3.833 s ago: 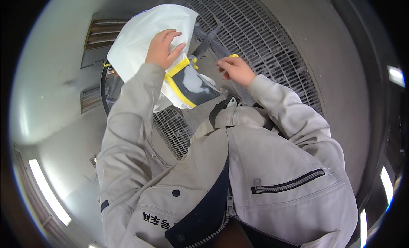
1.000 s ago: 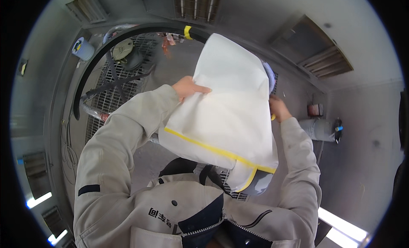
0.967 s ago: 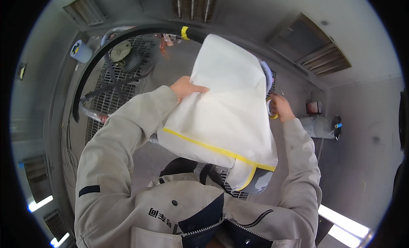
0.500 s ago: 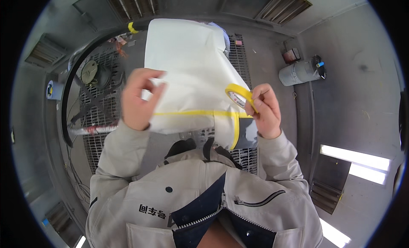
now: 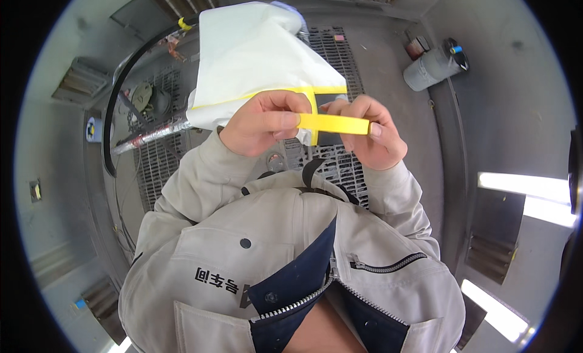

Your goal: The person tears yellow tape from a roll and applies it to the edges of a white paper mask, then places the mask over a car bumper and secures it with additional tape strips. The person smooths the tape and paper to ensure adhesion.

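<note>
A roll of yellow masking tape (image 5: 336, 124) is held up in front of my chest, its edge facing me. My right hand (image 5: 378, 134) is closed on the roll's right end, thumb at the rim. At its left end, my left hand (image 5: 261, 121) pinches the yellow tape between thumb and fingers; whether it grips the roll or a loose end I cannot tell. Just beyond both hands stands a panel wrapped in white sheeting (image 5: 255, 52). Yellow tape strips (image 5: 267, 93) run along the sheeting's near edge, and a dark grey patch (image 5: 330, 138) shows beside them.
A black curved bar (image 5: 115, 104) and a foil-wrapped tube (image 5: 155, 134) lie left of the panel. Metal floor grating (image 5: 161, 171) runs underneath. A grey cylindrical container (image 5: 432, 69) is by the right wall, and a blue-and-white container (image 5: 94, 129) by the left.
My left hand has moved right and closed on the yellow tape. The roll has turned edge-on between my hands. The view has shifted, so the wrapped panel appears higher.
</note>
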`<state>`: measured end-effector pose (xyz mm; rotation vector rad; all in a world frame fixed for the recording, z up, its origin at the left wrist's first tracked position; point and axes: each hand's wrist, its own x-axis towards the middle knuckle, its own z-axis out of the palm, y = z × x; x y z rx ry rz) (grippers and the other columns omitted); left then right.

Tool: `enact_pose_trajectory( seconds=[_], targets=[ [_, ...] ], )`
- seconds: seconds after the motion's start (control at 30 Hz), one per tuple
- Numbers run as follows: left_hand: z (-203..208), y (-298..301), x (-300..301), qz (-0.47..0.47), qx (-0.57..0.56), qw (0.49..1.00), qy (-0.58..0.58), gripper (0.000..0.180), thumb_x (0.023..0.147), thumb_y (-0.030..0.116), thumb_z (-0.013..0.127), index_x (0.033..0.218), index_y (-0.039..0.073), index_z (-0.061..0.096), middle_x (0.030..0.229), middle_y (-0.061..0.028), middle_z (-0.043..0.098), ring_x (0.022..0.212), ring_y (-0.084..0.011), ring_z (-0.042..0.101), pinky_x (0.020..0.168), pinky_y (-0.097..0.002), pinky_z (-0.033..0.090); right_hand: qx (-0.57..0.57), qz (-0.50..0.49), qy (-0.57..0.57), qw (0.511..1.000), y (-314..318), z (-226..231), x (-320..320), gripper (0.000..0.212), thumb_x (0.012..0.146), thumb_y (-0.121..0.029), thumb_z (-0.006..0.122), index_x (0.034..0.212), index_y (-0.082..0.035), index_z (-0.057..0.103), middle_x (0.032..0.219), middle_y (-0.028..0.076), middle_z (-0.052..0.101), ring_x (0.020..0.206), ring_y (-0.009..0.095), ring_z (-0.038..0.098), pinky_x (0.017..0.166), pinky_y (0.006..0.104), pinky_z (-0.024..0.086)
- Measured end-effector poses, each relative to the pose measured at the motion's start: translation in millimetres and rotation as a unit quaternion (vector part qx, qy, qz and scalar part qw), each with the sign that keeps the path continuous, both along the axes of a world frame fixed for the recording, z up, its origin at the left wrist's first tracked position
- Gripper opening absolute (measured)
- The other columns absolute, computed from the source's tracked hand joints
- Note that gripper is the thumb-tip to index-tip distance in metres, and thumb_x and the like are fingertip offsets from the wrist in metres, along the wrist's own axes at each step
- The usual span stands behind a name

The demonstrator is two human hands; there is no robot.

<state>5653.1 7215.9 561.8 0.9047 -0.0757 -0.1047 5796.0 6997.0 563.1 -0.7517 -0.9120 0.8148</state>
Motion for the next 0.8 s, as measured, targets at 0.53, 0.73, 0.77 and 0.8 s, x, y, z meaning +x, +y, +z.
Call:
enact_pose_trajectory(
  seconds=[0.53,0.73,0.77,0.8],
  targets=[
    [27,-135,-17,-0.043,0.255,0.965,0.031,0.021,0.093,0.004,0.086,0.095,0.004,0.065,0.095,0.0015,0.059,0.086,-0.0043,0.055,0.076,-0.0229,0.046,-0.096,-0.162,-0.289,0.939,-154,-10,-40,0.019,0.091,-0.018,0.075,0.096,-0.001,0.073,0.089,0.011,0.072,0.088,0.029,0.069,0.119,0.0511,0.045],
    [13,-149,-23,-0.082,0.260,0.959,0.074,0.037,0.088,0.009,0.095,0.086,0.009,0.058,0.091,0.0043,0.055,0.083,-0.0042,0.053,0.075,-0.0226,0.044,-0.054,-0.136,-0.176,0.973,-164,-39,-61,0.028,0.096,-0.026,0.065,0.084,0.000,0.065,0.075,0.011,0.064,0.076,0.029,0.062,0.109,0.0510,0.051],
    [10,-153,-24,-0.080,0.282,0.953,0.078,0.037,0.087,0.009,0.096,0.085,0.009,0.058,0.092,0.0041,0.056,0.083,-0.0043,0.053,0.075,-0.0229,0.044,-0.066,-0.158,-0.200,0.965,-164,-43,-66,0.029,0.097,-0.026,0.064,0.082,-0.001,0.064,0.071,0.010,0.062,0.073,0.029,0.062,0.106,0.0487,0.053],
    [7,-155,-24,-0.075,0.322,0.937,0.111,0.038,0.086,0.009,0.097,0.085,0.009,0.058,0.092,0.0040,0.056,0.083,-0.0044,0.054,0.075,-0.0232,0.044,-0.059,-0.172,-0.219,0.959,-163,-45,-68,0.028,0.097,-0.024,0.065,0.082,-0.001,0.064,0.071,0.011,0.061,0.072,0.029,0.060,0.094,0.0466,0.054]
  ],
)
